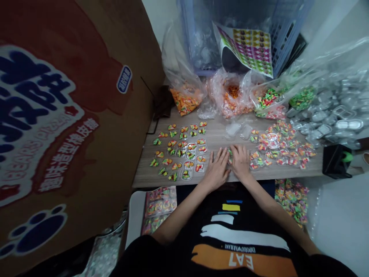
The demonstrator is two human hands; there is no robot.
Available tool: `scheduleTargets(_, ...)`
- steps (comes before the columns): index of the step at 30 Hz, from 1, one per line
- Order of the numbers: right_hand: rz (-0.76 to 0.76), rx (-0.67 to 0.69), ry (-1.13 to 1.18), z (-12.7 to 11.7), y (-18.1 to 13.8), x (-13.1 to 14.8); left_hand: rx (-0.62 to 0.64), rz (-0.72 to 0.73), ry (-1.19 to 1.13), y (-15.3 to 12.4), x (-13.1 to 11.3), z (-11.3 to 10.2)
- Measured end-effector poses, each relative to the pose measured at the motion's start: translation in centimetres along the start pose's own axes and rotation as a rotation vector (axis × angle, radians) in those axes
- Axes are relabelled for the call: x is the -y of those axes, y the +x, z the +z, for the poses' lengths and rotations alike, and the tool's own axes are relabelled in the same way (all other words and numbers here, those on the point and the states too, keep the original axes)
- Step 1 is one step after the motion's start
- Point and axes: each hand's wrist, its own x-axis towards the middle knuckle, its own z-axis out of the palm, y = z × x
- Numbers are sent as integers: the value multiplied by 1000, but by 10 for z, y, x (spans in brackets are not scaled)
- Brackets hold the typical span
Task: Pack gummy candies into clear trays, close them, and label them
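Side by side at the table's front edge, my left hand (217,169) and my right hand (240,161) close in on a small clear plastic case (230,152) with green pieces in it. Fingers of both hands press against it, so most of the case is hidden. Left of my hands, small groups of colourful gummy-like pieces (173,176) lie in rows. Clear trays (201,164) hold some of these groups. Beside my right hand spreads a pile of filled clear cases (284,144). Two bare clear pieces (233,130) lie just behind my hands.
Bags of orange pieces (186,100), small orange pieces (233,92) and mixed pieces (268,98) line the back. Many clear cases (343,111) heap at right, near a black tape dispenser (337,161). A large cardboard box (115,154) stands left; a blue crate (198,69) is behind.
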Motion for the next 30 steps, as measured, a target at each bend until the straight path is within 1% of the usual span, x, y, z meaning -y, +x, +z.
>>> scheduleTargets(2,-101,44,53,-2,-9,2,-47,9,-12,-2,8,-9)
scheduleTargets(5,-228,167,44,-2,-18,8,-112,-30,-1,4,22,-24)
scheduleTargets(8,-222,230,-19,1,-16,13,-131,-54,-8,25,30,-36)
scheduleTargets(11,-211,233,-48,5,-11,14,-124,-13,-12,60,26,-43)
scheduleTargets(13,-208,234,-56,7,-8,13,-84,23,-8,87,19,-42)
scheduleTargets(16,-170,233,-62,7,-6,11,-17,71,17,125,11,-34)
scheduleTargets(18,-134,223,-67,7,-5,8,19,87,53,145,10,-26)
scheduleTargets(20,-110,202,-77,7,-5,3,57,77,93,157,13,-19)
scheduleTargets(23,-103,159,-80,5,-6,-4,58,64,141,162,23,-13)
scheduleTargets(26,-83,89,-48,-7,1,-19,6,85,122,154,36,-13)
scheduleTargets(28,-49,36,-10,-18,20,-38,-55,116,84,145,47,-16)
scheduleTargets(30,12,3,17,-30,49,-63,-138,129,36,134,60,-22)
